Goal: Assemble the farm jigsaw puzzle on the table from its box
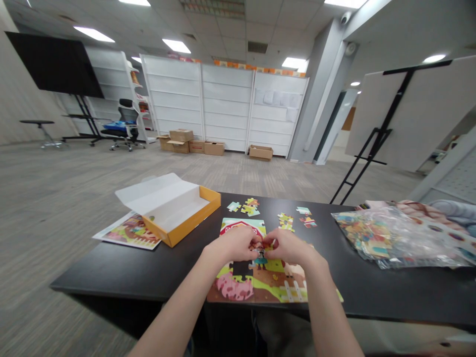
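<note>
A partly joined jigsaw puzzle point(267, 285) with a farm picture lies at the table's front edge. My left hand point(238, 243) and my right hand point(285, 246) meet over its middle, fingers closed in a pinch on a puzzle piece point(259, 252) showing part of a figure. My fingers cover much of that piece, so I cannot tell how well it is seated. Left of it, below my left hand, a dark gap shows the table through the puzzle. Loose puzzle pieces point(250, 207) lie behind the puzzle, with more pieces point(286, 221) farther right.
An open yellow box point(193, 216) with a white inside stands at the left on the black table point(174, 270). Under its corner lies a printed picture sheet point(130, 233). Clear plastic bags point(394, 238) with colourful pieces lie to the right, beside folded cloth point(420, 210).
</note>
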`<state>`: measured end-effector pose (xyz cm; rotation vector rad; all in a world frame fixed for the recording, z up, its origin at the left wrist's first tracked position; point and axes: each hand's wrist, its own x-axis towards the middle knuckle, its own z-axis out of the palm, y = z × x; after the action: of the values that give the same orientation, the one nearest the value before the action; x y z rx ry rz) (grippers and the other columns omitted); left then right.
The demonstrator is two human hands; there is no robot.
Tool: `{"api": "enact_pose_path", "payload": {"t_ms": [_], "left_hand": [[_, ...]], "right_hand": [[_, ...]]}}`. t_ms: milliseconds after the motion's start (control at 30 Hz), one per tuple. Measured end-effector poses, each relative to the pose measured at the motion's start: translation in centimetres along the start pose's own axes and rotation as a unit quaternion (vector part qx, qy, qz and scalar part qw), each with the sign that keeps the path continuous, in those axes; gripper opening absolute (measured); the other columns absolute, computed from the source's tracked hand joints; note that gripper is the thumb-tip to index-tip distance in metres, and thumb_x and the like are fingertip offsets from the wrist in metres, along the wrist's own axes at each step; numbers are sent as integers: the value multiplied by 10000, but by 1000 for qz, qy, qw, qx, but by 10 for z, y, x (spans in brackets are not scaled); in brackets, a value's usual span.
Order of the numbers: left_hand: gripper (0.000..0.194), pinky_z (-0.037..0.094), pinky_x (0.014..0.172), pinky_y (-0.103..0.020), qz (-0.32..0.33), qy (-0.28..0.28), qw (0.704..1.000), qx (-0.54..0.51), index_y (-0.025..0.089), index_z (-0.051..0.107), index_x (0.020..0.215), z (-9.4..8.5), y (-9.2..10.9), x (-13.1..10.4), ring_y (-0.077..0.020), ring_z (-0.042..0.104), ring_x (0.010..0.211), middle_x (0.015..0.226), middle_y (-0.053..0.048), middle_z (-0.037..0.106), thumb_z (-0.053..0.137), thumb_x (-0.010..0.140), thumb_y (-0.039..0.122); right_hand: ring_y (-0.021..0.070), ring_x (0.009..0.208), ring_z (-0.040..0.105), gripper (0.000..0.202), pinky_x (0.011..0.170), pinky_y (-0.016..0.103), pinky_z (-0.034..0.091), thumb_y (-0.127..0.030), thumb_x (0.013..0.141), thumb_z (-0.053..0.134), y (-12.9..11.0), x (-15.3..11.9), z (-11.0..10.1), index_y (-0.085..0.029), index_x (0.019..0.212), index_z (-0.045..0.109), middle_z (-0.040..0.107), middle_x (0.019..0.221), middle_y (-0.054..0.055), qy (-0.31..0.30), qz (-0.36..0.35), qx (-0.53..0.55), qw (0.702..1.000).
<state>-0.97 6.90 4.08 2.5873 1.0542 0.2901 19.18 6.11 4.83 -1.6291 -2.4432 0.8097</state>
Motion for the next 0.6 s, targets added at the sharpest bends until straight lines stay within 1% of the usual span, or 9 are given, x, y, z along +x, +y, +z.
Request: {"api": "enact_pose_path", "payload": {"t_ms": [67,167,367,500,600], "left_hand": [[104,302,563,-269,-1,0,1000,-1,216,550,664,1,-1,1,-148,498,593,634,19,570,618,729,260],[140,270,531,-269,-6,1,1000,-4,212,533,648,2,-3,3,-135,468,560,605,31,543,635,730,263],[209,268,545,-248,-4,-10,1000,-7,200,523,640,2,-4,5,-125,466,579,607,36,532,690,748,265],[272,248,539,-251,-12,-2,1000,4,198,506,628,2,-1,6,-127,449,572,589,37,499,719,767,295],[283,244,548,-255,-19,2,1000,6,198,508,624,3,-1,6,-129,442,574,591,36,493,726,771,303]], "right_hand": [[98,510,456,208,473,207,295,-250,689,701,-1,0,1,-197,867,795,530,533,-48,6,12,1,1000],[106,515,488,271,481,209,308,-239,674,713,-1,1,1,-219,928,806,584,579,-37,8,49,-6,999],[128,603,574,282,578,211,371,-249,661,769,-5,2,0,-259,940,809,679,686,-20,10,78,-39,996],[126,597,568,268,556,222,342,-250,665,771,-13,1,-1,-278,928,807,670,679,-21,15,106,-73,992],[124,582,540,255,527,226,309,-259,660,771,-12,0,-1,-279,911,809,632,636,-27,25,103,-76,991]]}}
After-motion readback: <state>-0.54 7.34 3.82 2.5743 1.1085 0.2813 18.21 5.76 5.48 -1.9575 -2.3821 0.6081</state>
